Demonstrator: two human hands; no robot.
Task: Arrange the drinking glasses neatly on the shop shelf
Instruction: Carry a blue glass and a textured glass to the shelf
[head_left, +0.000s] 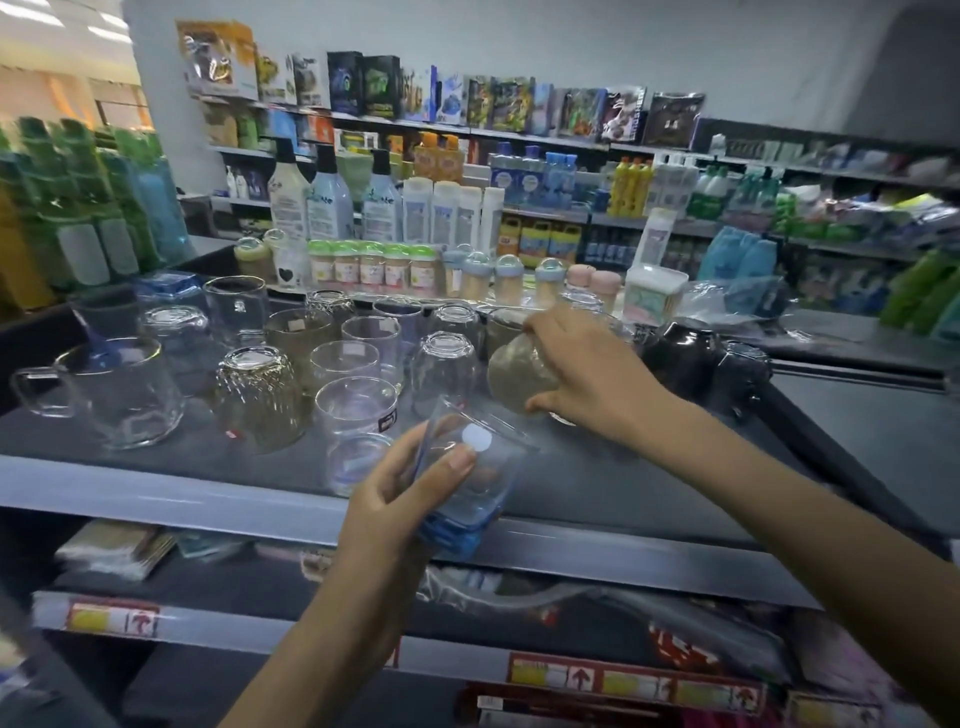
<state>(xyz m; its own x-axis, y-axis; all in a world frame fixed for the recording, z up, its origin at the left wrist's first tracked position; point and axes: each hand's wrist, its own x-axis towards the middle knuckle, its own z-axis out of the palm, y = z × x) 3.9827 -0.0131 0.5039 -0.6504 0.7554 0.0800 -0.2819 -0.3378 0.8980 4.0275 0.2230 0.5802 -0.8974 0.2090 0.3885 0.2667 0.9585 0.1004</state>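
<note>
Grip of left hand (400, 493) round blue-based glass (488, 501); right hand (587, 364) clamped on smoky glass (514, 375) over shelf (623, 493)

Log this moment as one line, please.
left hand: holds blue-based glass | right hand: grips tilted smoky glass | shelf: other glasses standing

This is a shop. Long far shelves (545, 137) hold rows of identical bottles (332, 197), with boxed goods (363, 85) along the top tier. The near shelf (156, 499) carries many drinking glasses (260, 395), some with small stickers (477, 439). Red-and-yellow price strips (634, 680) line the edges of the tiers below it.
</note>
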